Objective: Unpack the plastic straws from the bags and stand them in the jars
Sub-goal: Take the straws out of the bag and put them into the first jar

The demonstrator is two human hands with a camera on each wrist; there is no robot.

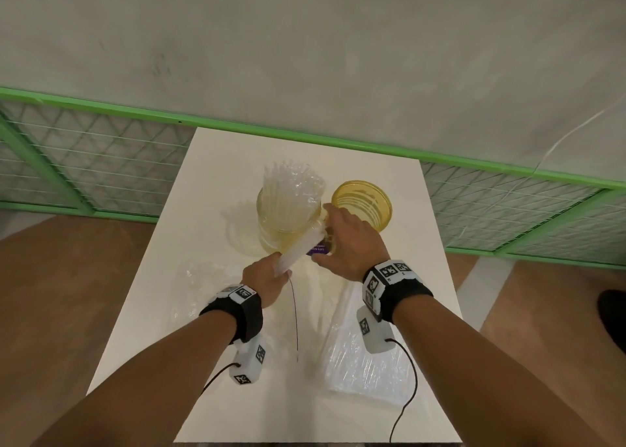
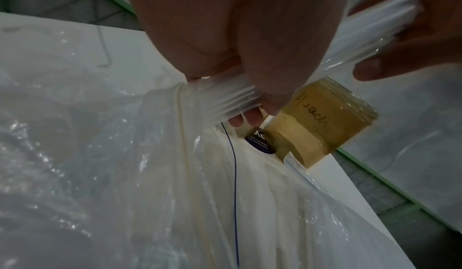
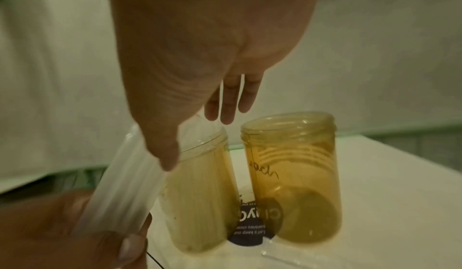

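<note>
Straw bundle (image 1: 298,247) clenched in left grip (image 1: 267,277), right grip (image 1: 352,243) fingers extended at its tip

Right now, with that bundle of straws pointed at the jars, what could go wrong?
1. The left hand grips the straw bundle only at its lower end, so loose straws might slide out.
2. The left jar already looks packed with straws; forcing more in could tip it.
3. The empty amber jar stands right beside the right hand and could get knocked.
</note>
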